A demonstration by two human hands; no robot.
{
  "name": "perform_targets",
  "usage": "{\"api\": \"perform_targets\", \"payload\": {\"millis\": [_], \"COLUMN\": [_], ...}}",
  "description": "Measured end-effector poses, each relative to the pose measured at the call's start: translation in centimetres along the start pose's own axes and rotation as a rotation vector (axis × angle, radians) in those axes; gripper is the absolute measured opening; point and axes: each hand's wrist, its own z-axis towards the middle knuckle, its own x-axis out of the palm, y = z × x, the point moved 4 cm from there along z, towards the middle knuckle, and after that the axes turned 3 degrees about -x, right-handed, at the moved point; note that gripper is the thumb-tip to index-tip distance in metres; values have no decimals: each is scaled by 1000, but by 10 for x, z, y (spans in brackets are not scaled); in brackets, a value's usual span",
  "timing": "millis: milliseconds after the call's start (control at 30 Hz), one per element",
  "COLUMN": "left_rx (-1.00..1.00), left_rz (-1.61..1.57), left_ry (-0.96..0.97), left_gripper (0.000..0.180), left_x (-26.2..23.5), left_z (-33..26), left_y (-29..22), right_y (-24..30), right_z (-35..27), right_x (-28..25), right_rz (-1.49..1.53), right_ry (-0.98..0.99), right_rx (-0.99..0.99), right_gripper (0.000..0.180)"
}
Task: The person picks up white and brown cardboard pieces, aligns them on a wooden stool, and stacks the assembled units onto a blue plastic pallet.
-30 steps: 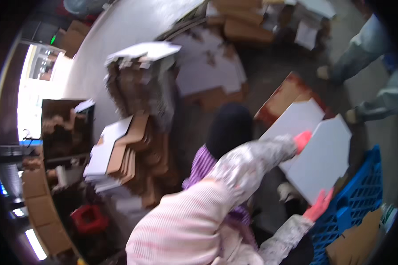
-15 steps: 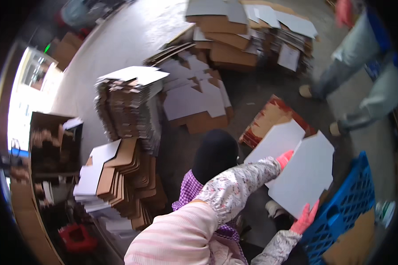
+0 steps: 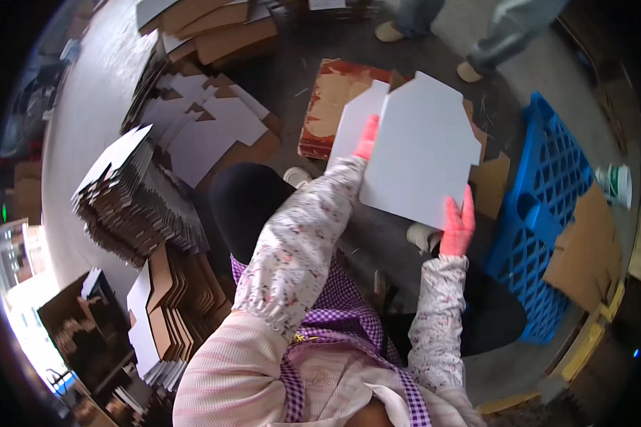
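Two gloved hands held one flat white cardboard blank [image 3: 421, 149] between them. The left hand [image 3: 367, 139], in a pink glove, had its fingers closed on the sheet's edge at about nine o'clock; the right hand [image 3: 458, 226] pinched the lower edge at about five o'clock, fingers pointing up against the face. The blank sat unfolded, lifted in front of the person's knees — no crease raised, no flap turned that I could see.

Outward from there: a red-brown board [image 3: 335, 99] lay on the floor at eleven o'clock of the sheet, and a blue plastic pallet [image 3: 548, 206] at three o'clock. Far off at nine o'clock stood a fanned stack of blanks [image 3: 132, 199], with another stack [image 3: 167, 313] at seven o'clock and loose sheets [image 3: 206, 128] at ten.

Judging by those piles, many blanks had been stacked flat already — the one in hand looked barely begun.
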Motion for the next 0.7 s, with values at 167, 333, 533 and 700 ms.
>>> {"api": "perform_targets", "payload": {"millis": [167, 333, 533, 700], "left_rx": [-242, -134, -27, -8], "left_rz": [-124, 536, 969, 932], "left_ry": [-119, 94, -7, 40], "left_gripper": [38, 59, 71, 73], "left_x": [-56, -27, -46, -17], "left_z": [33, 5, -9, 0], "left_y": [-37, -64, -63, -64], "right_y": [-42, -80, -16, -76], "right_z": [4, 4, 35, 60], "right_x": [2, 14, -78, -207], "right_rz": [89, -293, -1256, -876], "right_ry": [-25, -55, -354, -365], "right_rx": [4, -104, -160, 138], "right_gripper": [52, 55, 51, 41]}}
